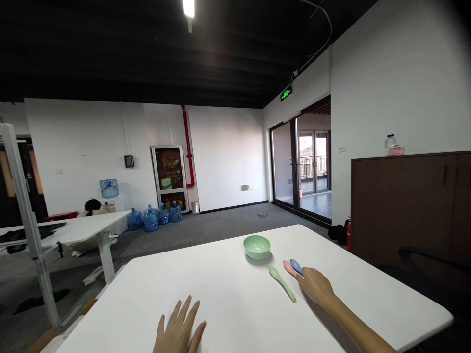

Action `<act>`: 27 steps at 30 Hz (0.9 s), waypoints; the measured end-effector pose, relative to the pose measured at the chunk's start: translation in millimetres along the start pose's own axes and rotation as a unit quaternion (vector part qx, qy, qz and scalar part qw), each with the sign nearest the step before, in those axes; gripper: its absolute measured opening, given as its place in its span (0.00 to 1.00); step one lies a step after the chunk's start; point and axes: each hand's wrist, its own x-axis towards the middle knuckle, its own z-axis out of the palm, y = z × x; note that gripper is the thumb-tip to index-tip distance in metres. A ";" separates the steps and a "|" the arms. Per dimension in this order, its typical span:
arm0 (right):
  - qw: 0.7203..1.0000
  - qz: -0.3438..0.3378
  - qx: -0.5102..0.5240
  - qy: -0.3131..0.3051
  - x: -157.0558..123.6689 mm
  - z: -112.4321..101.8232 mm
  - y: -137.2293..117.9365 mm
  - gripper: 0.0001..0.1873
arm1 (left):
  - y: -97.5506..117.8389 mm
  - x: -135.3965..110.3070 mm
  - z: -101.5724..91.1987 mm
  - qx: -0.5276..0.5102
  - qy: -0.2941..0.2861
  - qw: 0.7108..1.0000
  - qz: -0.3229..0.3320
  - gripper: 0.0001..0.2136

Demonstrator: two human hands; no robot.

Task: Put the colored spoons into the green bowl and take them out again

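Observation:
My left hand (pixel 179 327) lies flat at the near edge of the white table (pixel 206 289), fingers spread, holding nothing. My right hand (pixel 316 287) reaches over the table's right side, its fingertips over the handle ends of a pink spoon (pixel 289 267) and a blue spoon (pixel 296 266). Those handles are hidden under the fingers. A pale green plastic spoon (pixel 282 283) lies just left of that hand, apart from it. Farther back stands an empty-looking pale green bowl (pixel 256 247).
A dark brown cabinet (pixel 405 206) stands to the right, with a black chair back (pixel 423 260) before it. To the left are a metal upright (pixel 29 215) and a second white desk (pixel 66 230). A person's dark hair (pixel 92 206) shows beyond that desk. Blue water jugs (pixel 150 219) line the far wall.

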 end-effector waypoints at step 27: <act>0.999 -0.043 -0.025 -0.006 8.3 -23.1 -46.4 0.15 | 7.6 1.3 -4.9 0.007 -0.002 1.000 -0.005 0.24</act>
